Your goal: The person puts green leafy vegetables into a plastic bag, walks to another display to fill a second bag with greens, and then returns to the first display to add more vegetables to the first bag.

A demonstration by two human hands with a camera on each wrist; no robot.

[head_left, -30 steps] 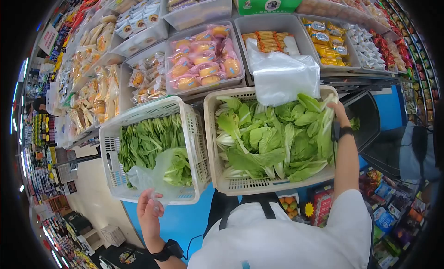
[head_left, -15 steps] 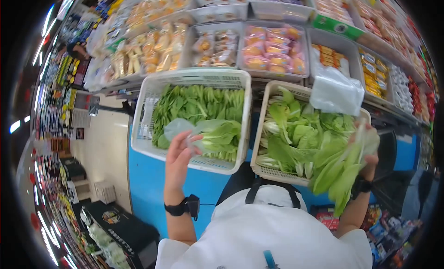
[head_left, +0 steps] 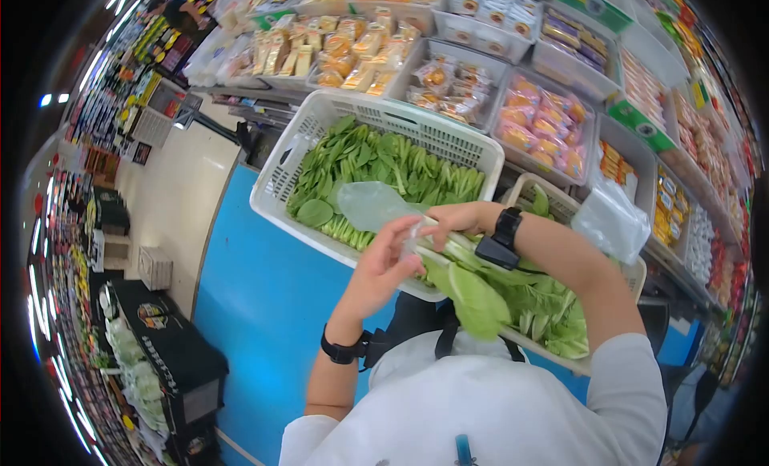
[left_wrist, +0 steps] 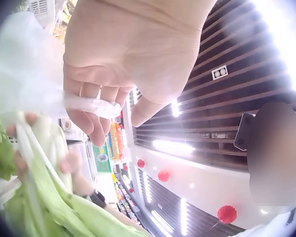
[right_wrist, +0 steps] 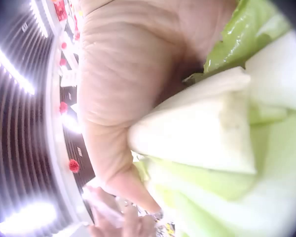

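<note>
Stand (head_left: 168, 330), dark, lower left of the head frame, with pale wrapped vegetables (head_left: 140, 378) along its left side. Left basket (head_left: 287, 224), white, centre to upper left, filled with small greens (head_left: 380, 157). Bag (head_left: 368, 205), clear, thin, over the small greens near the frame's centre. Left hand (head_left: 380, 266), centre: fingers curled on the bag's bunched edge. The head view leaves this grasp blurred; the left wrist view shows the edge as a twisted strip across the fingers, thumb apart from it. That view also has a slatted ceiling (left_wrist: 227, 89) and red lanterns (left_wrist: 227, 214), both outside the head frame.

Bunch (head_left: 473, 298), long-leaved, centre, just beside the left hand, leaves toward the lower right. Right hand (head_left: 460, 217), centre, reaching across from the right: grips the bunch by its white stalks. Only the right wrist view gives the broad cut base close up, against the palm, and the left hand's fingers beyond, at lower left of its frame.

Right basket (head_left: 546, 354), cream, right of centre, partly behind the right arm, holding large greens (head_left: 561, 330). Trays (head_left: 545, 168) of packaged snacks, across the top and upper right. Bag stack (head_left: 613, 219), clear, right, over the right basket's far edge.
</note>
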